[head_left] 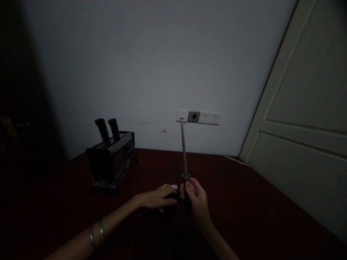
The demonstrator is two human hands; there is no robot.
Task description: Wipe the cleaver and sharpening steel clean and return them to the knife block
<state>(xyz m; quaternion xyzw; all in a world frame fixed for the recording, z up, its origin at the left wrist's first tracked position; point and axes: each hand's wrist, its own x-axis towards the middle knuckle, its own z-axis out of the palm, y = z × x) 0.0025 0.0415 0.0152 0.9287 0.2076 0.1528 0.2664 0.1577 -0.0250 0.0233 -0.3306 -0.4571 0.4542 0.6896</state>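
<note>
My right hand point(197, 198) is closed around the black handle of a honing steel point(184, 150), whose thin metal rod points upward toward the wall. Close to its left, my left hand point(159, 196) has its fingers curled over a dark object point(171, 198) with white edges showing above and below. Poor light and the fingers hide what kind of thing that is. Left of both hands stands a black knife block point(111, 162), with two black knife handles point(107, 130) sticking up from its slots.
The hands are above a dark red table point(151, 159) that reaches the pale wall. Wall sockets and switches point(210, 118) sit behind the steel's tip. A white panelled door point(300, 108) stands at the right. The left side is very dark.
</note>
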